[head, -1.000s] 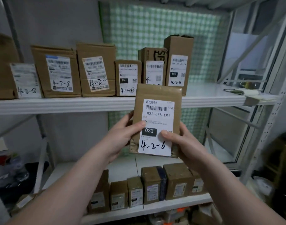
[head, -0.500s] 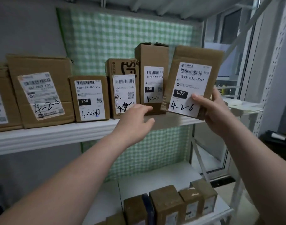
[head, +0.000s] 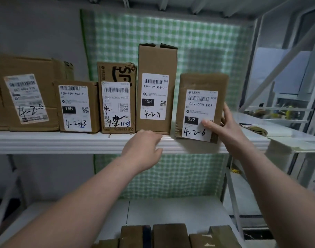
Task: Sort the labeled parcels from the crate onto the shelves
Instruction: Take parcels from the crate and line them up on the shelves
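Observation:
A brown parcel marked 4-2-6 stands upright on the white upper shelf, just right of the tall parcel marked 4-2-71. My right hand grips its right edge, thumb across the white label. My left hand holds nothing, fingers resting at the shelf's front edge below the tall parcel. Further left stand the parcels marked 4-2-13 and a relabelled one. The crate is not in view.
A larger box sits at the far left of the upper shelf. The lower shelf carries a row of small boxes at its front. Papers lie on the shelf's right end. A metal upright stands at right.
My right hand carried the 4-2-6 parcel down onto the upper shelf beside the tall parcel. My left hand, which let go earlier, dropped to the shelf edge. The view moved closer.

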`<act>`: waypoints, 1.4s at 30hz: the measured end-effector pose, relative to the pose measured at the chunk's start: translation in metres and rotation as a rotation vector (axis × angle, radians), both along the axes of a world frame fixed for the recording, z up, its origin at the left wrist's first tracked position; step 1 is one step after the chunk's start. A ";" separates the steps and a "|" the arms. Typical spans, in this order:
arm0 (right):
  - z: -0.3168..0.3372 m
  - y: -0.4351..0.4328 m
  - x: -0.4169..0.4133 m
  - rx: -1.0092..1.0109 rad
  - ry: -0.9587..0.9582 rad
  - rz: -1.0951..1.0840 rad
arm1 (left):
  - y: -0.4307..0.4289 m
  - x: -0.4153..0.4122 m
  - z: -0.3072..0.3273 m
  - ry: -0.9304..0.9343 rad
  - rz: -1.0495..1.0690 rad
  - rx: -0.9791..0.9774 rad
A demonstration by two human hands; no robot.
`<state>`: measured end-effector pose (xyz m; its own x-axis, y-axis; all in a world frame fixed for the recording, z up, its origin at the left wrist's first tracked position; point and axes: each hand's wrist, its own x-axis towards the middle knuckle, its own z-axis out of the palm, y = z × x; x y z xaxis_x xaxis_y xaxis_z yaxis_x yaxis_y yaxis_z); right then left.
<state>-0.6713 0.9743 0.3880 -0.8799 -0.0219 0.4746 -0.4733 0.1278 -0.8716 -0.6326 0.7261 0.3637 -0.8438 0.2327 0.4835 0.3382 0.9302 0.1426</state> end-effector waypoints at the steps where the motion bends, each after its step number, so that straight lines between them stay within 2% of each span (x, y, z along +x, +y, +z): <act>1: -0.001 0.003 -0.003 0.037 0.007 0.008 | 0.003 0.000 -0.002 0.011 0.029 0.004; 4: -0.008 0.006 -0.012 0.148 0.039 -0.051 | 0.009 0.002 -0.006 0.043 0.082 0.031; 6: -0.013 0.001 -0.014 0.213 0.104 -0.239 | 0.012 0.003 -0.008 0.057 0.101 0.043; 10: -0.021 -0.026 0.003 0.366 0.452 -0.589 | 0.014 0.003 -0.010 0.064 0.124 0.044; 12: -0.022 -0.040 0.006 0.491 0.512 -0.644 | 0.014 0.003 -0.010 0.063 0.133 0.040; 16: -0.018 -0.056 -0.004 0.543 0.361 -0.618 | 0.015 0.004 -0.009 0.074 0.150 0.024; 23: -0.021 -0.059 -0.027 0.459 0.310 -0.588 | 0.014 0.002 -0.010 0.077 0.144 0.046; 33: -0.014 -0.063 -0.038 0.472 0.162 -0.521 | 0.011 -0.001 -0.014 0.104 0.119 0.056; 42: -0.013 -0.064 -0.035 0.483 0.141 -0.504 | 0.012 0.000 -0.016 0.110 0.110 0.062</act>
<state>-0.7068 0.9107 0.3750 -0.7689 0.1352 0.6250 -0.3593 0.7172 -0.5971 -0.6324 0.7376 0.3477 -0.8039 0.1086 0.5848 0.2513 0.9532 0.1684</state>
